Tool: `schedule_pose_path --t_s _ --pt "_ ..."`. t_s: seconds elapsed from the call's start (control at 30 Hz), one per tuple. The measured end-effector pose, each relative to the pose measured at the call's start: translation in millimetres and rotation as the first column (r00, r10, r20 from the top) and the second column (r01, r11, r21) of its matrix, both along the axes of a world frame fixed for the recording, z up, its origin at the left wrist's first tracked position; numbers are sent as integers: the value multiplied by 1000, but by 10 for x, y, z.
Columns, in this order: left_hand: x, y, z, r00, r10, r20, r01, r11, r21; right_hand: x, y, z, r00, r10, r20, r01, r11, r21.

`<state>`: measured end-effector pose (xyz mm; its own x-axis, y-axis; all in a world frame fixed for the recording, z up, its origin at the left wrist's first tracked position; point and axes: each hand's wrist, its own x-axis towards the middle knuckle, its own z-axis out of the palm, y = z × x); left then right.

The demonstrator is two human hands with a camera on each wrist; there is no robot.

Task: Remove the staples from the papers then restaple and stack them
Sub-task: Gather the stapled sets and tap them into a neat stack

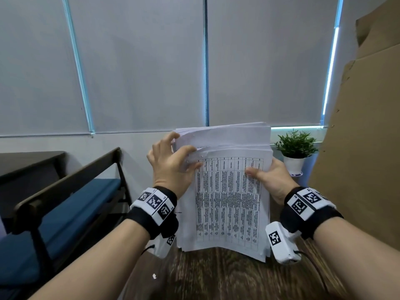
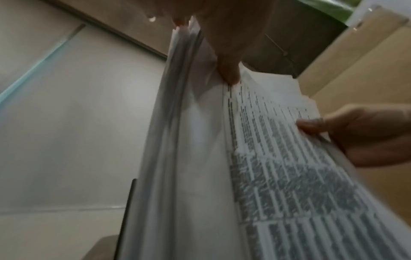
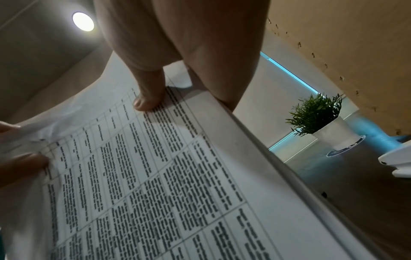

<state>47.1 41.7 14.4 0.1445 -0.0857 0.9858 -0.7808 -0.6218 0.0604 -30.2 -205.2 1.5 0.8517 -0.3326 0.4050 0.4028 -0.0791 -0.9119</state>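
We hold the papers (image 1: 225,191) upright on the table (image 1: 216,278), bottom edge resting on the wood, both hands closed on the stack. Our right hand (image 1: 272,180) clamps the right edge, thumb flat across the printed table on the front page and fingers behind, which appears to steady the bundle on end. Our left hand (image 1: 173,165) pinches the top left corner, thumb on the front sheets and fingers curled behind, peeling the nearer pages away from the thicker batch at the back. That corner is where staples usually sit, so we judge the hold is meant to separate one set and expose its fastening. The papers stand between our wrists, in front of the blinds (image 1: 140,72), with a plant (image 1: 296,146) and cardboard (image 1: 357,126) off to the right.

Small marks near the left thumb may be staples or punch holes; we cannot tell which. The print is too blurred to read. No stapler or remover can be identified in any view. A white object at the right wrist view's edge is cut off.
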Motion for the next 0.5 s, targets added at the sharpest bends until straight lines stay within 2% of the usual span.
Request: schedule_pose_path --t_s 0.1,0.23,0.37,0.5 --pt "-6 35 -53 994 25 108 -25 1000 5 9 -16 -2 1000 14 11 -14 1000 1" --pt "-19 8 -72 994 -68 84 68 998 3 41 -40 -2 1000 20 17 -20 1000 5" --pt "-20 44 -146 984 -171 -54 174 983 58 64 -32 4 999 20 34 -20 1000 9" --pt "47 134 -274 971 -115 -212 129 990 54 101 -66 -31 995 52 84 -51 999 -10"
